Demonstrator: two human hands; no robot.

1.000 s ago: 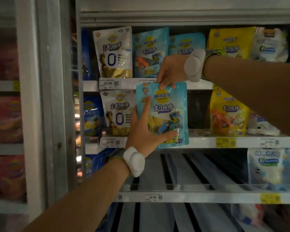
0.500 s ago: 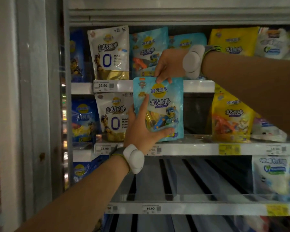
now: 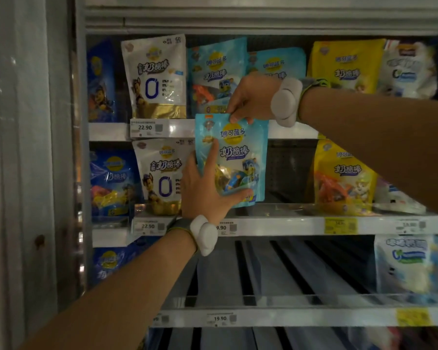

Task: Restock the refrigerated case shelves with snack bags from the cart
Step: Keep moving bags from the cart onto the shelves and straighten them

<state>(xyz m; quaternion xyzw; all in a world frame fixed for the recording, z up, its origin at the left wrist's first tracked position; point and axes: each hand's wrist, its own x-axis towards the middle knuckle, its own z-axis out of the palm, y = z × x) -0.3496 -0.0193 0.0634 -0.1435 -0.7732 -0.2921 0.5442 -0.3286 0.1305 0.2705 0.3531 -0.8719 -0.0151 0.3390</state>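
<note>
Standing a light blue bag (image 3: 234, 160) upright at the front of the middle shelf (image 3: 288, 224), in the gap between the white bag (image 3: 162, 176) and the yellow bag (image 3: 343, 176). Bottom edge sits at or just above the shelf lip; cannot tell if it bears weight yet.

Right hand (image 3: 250, 99) pinches the bag's top edge between thumb and fingertips. Left hand (image 3: 208, 193) lies flat against the lower front, fingers spread, forefinger pointing up the face, thumb hooked under the bottom corner.

Risks, as judged:
- Bag looks soft and top-heavy. If both hands let go before the base is seated, it may tip forward over the lip and drop to the bare slatted shelf (image 3: 276, 274) below.
- The slot behind it looks dark and empty, so nothing backs the bag; pushed too far, it could flop backward and lie flat.
- Nudging left could knock the white bag, which stands just beside the left hand.
- A price tag (image 3: 224, 227) is partly covered by the left wrist; a bag left hanging over the lip would hide it.

Bag itself: glossy pouch, pale blue, yellow round logo near the top, cartoon pup and a clear window showing wrapped sticks low down. Same print as the blue bags (image 3: 216, 72) on the top shelf, behind the right hand.
</note>
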